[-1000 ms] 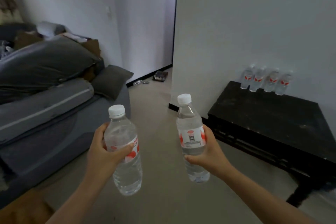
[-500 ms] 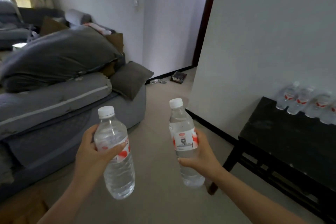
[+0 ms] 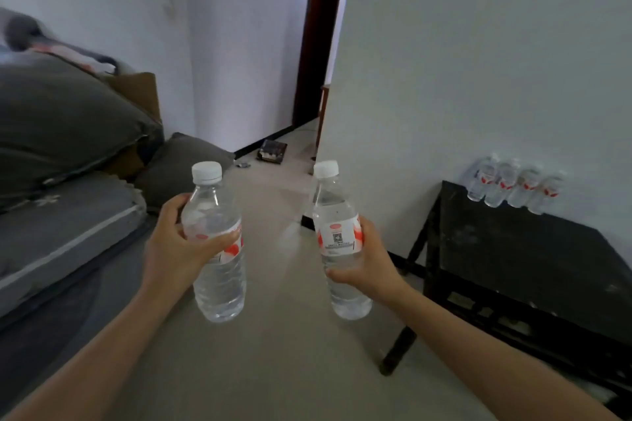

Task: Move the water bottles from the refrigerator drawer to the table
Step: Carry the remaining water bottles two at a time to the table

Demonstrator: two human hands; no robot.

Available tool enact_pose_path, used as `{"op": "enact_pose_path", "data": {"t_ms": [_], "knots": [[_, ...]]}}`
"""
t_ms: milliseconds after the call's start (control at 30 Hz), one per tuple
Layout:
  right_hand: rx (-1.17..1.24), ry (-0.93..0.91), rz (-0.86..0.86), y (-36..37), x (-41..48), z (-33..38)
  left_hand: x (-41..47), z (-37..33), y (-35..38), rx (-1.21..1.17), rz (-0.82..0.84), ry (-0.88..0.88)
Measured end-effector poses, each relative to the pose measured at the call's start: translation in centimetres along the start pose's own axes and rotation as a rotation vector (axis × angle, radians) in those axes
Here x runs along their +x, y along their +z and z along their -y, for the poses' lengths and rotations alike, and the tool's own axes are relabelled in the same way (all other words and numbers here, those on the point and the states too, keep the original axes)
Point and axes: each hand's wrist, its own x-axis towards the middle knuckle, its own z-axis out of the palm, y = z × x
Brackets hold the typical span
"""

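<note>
Two water bottles are in our hands, one in each. Both are see-through plastic with clear water inside. The left bottle (image 3: 220, 287) is at about 7 o'clock in the picture and the right bottle (image 3: 337, 212) at about 6 o'clock. Both stand nearly straight up in the air above the pale floor (image 3: 273, 362), with a gap between them. Each has a white cap (image 3: 206, 170) on top and a white label (image 3: 354, 232) with red shapes round its middle. On the right bottle's label a small black square code (image 3: 338, 237) faces us.

At 3 o'clock four more bottles (image 3: 513, 184) of the same kind stand in a row, side by side, at the back edge of the black table (image 3: 533, 267), right by the white wall (image 3: 478, 61). They are blurry, so we cannot tell how full they are. The table fills the 4 o'clock corner, and the two bottles we hold are well apart from it.

Our left hand (image 3: 174, 249) is wrapped round the left bottle's middle, with the thumb lying across the label in front and the fingers curled round the far side. Our right hand (image 3: 371, 267) is wrapped round the right bottle from the side, with the thumb just under the label.

At 9 o'clock is a grey sofa (image 3: 61, 236) with a big dark pillow (image 3: 68, 120), and a dark doorway (image 3: 318, 44) is at 12 o'clock.
</note>
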Motion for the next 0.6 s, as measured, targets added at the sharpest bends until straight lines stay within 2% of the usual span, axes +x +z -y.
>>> {"op": "enact_pose_path", "data": {"t_ms": [300,433,600], "knots": [[-0.043,0.109,-0.213,-0.7,4.8,-2.5,7.5,2.8,5.1,-0.073,0.138,-0.003],[-0.067,0.071,-0.292,-1.9,10.8,-3.1,12.0,2.6,8.2,-0.073,0.205,0.033],[-0.009,0.011,-0.341,-2.2,21.0,-3.7,19.5,2.2,11.0,-0.07,0.137,0.074]]}}
